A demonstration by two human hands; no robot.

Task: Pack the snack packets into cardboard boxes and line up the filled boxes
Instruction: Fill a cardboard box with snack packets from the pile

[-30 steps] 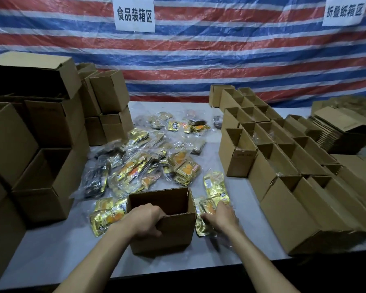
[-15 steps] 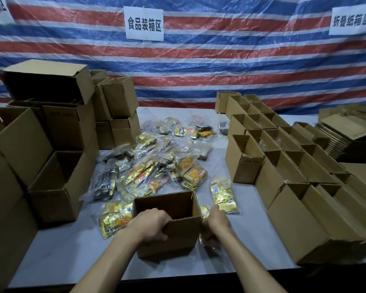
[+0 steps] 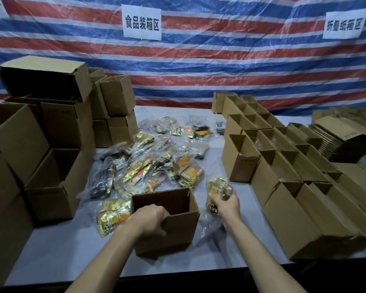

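Observation:
An open cardboard box (image 3: 184, 227) stands at the table's front middle. My left hand (image 3: 149, 218) grips its near rim, fingers curled over the edge. Just right of the box, my right hand (image 3: 227, 205) holds up a bunch of gold snack packets (image 3: 219, 188) in clear wrap, lifted off the table. A loose heap of snack packets (image 3: 148, 166) lies behind the box, and more gold packets (image 3: 112, 216) lie beside its left wall.
Rows of open cardboard boxes (image 3: 283, 166) fill the right side of the grey table (image 3: 57, 254). Stacked boxes (image 3: 47, 134) stand on the left. Flat folded cartons (image 3: 342, 138) are piled at the far right. A striped tarp hangs behind.
My right hand has risen from the table beside the box and now holds gold packets up in the air. My left hand stays on the box rim.

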